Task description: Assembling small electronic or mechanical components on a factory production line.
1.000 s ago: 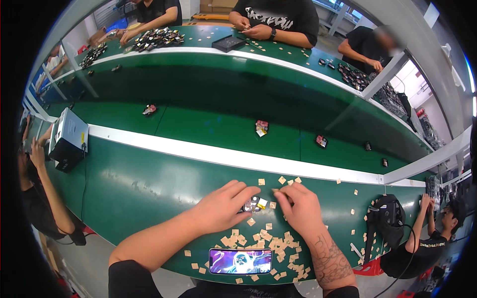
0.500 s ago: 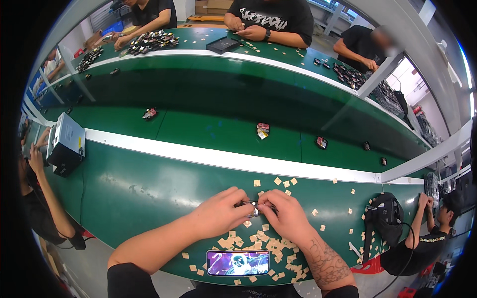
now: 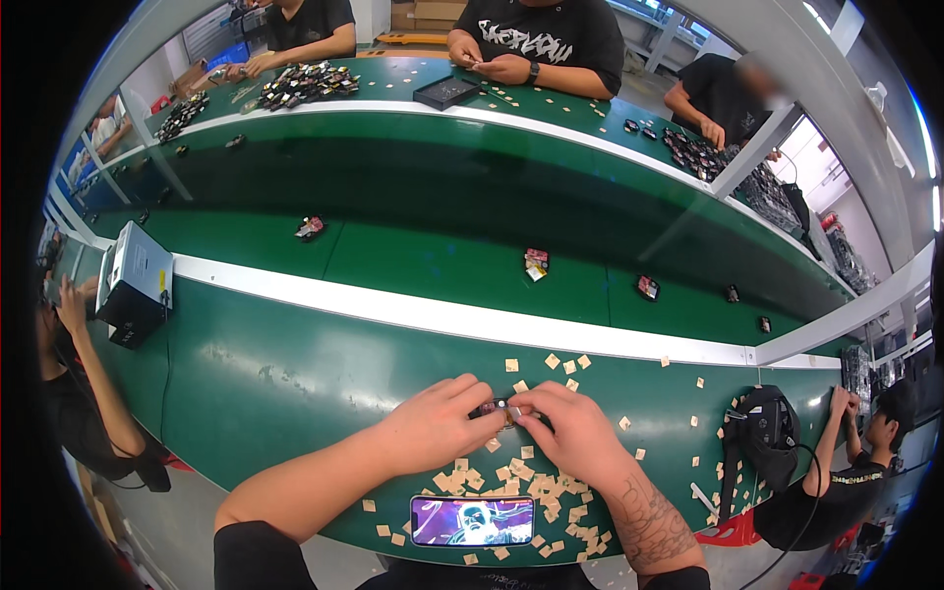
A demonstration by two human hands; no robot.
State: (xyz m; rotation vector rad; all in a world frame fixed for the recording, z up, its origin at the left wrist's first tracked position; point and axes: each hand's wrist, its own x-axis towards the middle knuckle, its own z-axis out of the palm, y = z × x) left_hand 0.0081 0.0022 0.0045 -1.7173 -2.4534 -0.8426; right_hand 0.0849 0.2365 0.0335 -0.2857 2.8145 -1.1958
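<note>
Between my two hands, above the green tabletop, is a small dark electronic part [image 3: 503, 405] with light, shiny spots, mostly covered by fingers. My left hand [image 3: 447, 418] grips its left side between thumb and fingers. From the right, my right hand [image 3: 556, 423] pinches at its edge, thumb and fingertips closed together; a small pale bit shows at those tips, too small to name. Many small square beige pieces [image 3: 551, 492] lie scattered just below my hands. Nearest my body, a phone [image 3: 472, 520] with a lit, colourful screen lies flat among them.
Beyond a white rail [image 3: 413, 315] runs a green conveyor belt [image 3: 413, 265] carrying several small dark parts [image 3: 536, 264]. A black bag [image 3: 765, 433] with a cable sits at right, a grey-black box [image 3: 138, 280] at left. Co-workers sit opposite and on both sides.
The parts on the belt have shifted slightly to the right. My right fingertips have moved a little on the held part, and my left hand stays nearly in place.
</note>
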